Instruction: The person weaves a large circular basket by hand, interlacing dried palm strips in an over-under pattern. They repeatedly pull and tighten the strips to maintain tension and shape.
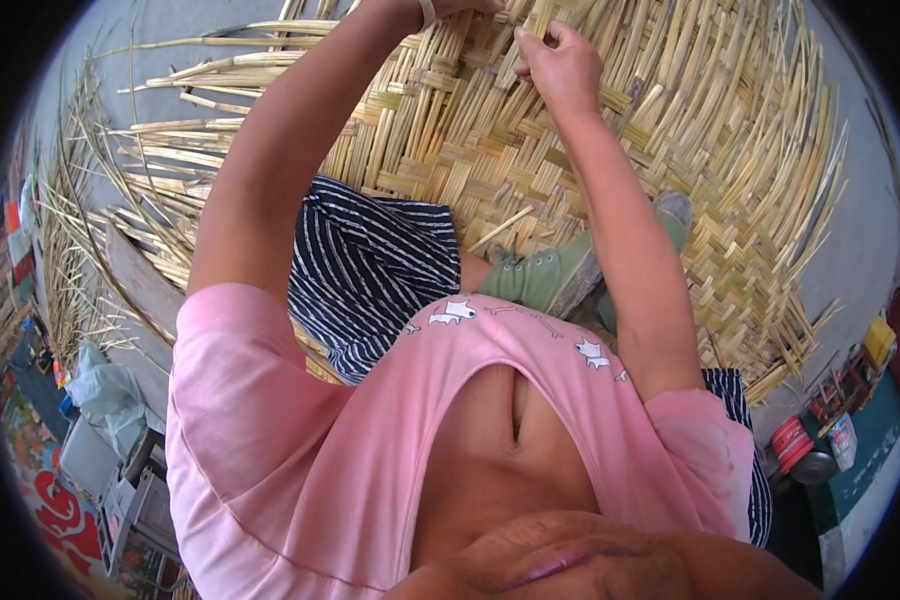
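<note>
A large woven mat (480, 155) of flat, straw-coloured reed strips lies under and in front of me, its long loose ends fanning out around it. My right hand (562, 68) is closed in a pinch on a reed strip (535, 18) at the far part of the weave. Close by on its left, my left hand (460, 5) is cut off by the top edge of the picture. Its visible fingers are curled together at the strips, and what they hold is hidden. A light band circles the left wrist.
My green shoe (540, 280) rests on the mat. Loose reeds (80, 215) lie on the grey floor at left. A plastic bag (105, 395) and a grey case (135, 510) stand at lower left. A red coil (792, 445) and a dark round thing (816, 467) sit at right.
</note>
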A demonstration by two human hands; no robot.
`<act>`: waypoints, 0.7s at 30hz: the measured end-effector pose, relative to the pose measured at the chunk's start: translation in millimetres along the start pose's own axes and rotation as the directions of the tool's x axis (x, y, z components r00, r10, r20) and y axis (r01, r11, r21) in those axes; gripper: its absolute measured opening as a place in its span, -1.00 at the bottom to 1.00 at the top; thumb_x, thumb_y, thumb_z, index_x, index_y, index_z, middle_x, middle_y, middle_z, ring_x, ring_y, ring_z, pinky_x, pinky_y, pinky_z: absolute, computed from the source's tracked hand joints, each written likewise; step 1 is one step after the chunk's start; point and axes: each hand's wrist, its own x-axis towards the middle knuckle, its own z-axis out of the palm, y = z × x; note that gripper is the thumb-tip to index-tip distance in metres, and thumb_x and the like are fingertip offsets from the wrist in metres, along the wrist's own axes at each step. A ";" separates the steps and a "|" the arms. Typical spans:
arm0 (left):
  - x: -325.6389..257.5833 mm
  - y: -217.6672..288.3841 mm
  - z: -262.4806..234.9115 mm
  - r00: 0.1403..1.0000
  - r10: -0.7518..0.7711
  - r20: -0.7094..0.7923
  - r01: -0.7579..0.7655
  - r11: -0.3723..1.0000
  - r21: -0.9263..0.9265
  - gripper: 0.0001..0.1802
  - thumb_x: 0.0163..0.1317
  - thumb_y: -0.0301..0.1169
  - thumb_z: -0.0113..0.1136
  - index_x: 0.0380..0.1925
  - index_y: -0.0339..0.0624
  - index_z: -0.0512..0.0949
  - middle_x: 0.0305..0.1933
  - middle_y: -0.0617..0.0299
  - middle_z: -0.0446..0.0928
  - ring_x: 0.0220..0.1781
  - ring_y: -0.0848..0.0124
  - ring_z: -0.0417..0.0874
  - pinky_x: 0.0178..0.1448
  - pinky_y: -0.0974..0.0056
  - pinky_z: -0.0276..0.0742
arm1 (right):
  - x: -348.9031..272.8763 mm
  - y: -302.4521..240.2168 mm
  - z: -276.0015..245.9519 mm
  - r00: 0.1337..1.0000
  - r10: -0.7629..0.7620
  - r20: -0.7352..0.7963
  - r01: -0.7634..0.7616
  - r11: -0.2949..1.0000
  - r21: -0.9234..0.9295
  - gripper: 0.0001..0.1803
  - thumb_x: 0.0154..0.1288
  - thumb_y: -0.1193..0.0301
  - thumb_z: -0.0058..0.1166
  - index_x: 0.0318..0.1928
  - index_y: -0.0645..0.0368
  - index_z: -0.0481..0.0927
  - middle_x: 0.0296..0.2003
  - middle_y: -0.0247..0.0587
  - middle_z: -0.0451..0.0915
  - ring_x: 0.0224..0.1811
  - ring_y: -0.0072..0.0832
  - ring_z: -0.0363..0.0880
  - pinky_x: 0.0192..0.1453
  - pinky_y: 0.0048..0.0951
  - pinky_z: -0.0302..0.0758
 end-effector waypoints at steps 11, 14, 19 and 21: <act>-26.4 2.0 5.6 0.990 0.078 0.118 0.018 0.758 -0.652 -0.73 0.34 -0.42 0.36 0.00 -0.24 0.64 -0.21 0.19 0.70 -0.21 0.37 0.72 -0.10 0.23 0.64 | 32.5 17.8 23.7 0.965 -0.211 0.153 0.260 0.813 -0.521 -0.64 0.43 0.15 0.17 0.09 0.06 0.71 -0.37 -0.14 0.75 -0.26 -0.30 0.80 -0.06 -0.24 0.68; -31.7 7.7 7.2 0.998 0.062 -0.018 -0.055 0.658 -0.751 -0.64 0.36 -0.43 0.33 0.13 -0.24 0.57 -0.12 0.18 0.68 -0.17 0.37 0.71 -0.04 0.24 0.62 | 41.1 26.0 24.4 0.916 -0.314 0.249 0.399 0.682 -0.612 -0.58 0.43 0.09 0.15 0.17 -0.01 0.69 -0.33 -0.11 0.74 -0.15 -0.20 0.77 0.06 -0.16 0.64; -46.2 -7.7 -15.9 0.961 -0.008 -0.278 -0.218 0.599 -0.771 -0.57 0.34 -0.48 0.33 0.19 -0.27 0.53 -0.12 0.17 0.67 -0.17 0.35 0.72 -0.03 0.24 0.64 | 52.3 10.4 11.2 0.898 -0.087 0.431 0.305 0.829 -0.469 -0.57 0.43 0.12 0.19 0.20 0.01 0.67 -0.30 -0.16 0.74 -0.26 -0.31 0.73 -0.06 -0.22 0.61; -47.0 -27.2 -6.7 0.933 -0.074 -0.353 -0.253 0.563 -0.787 -0.67 0.33 -0.54 0.29 0.09 -0.30 0.57 -0.13 0.12 0.67 -0.24 0.33 0.72 -0.20 0.26 0.65 | 60.3 18.3 9.8 0.896 -0.001 0.443 0.206 0.886 -0.416 -0.57 0.41 0.15 0.21 0.20 0.03 0.66 -0.29 -0.20 0.74 -0.30 -0.38 0.69 -0.11 -0.27 0.60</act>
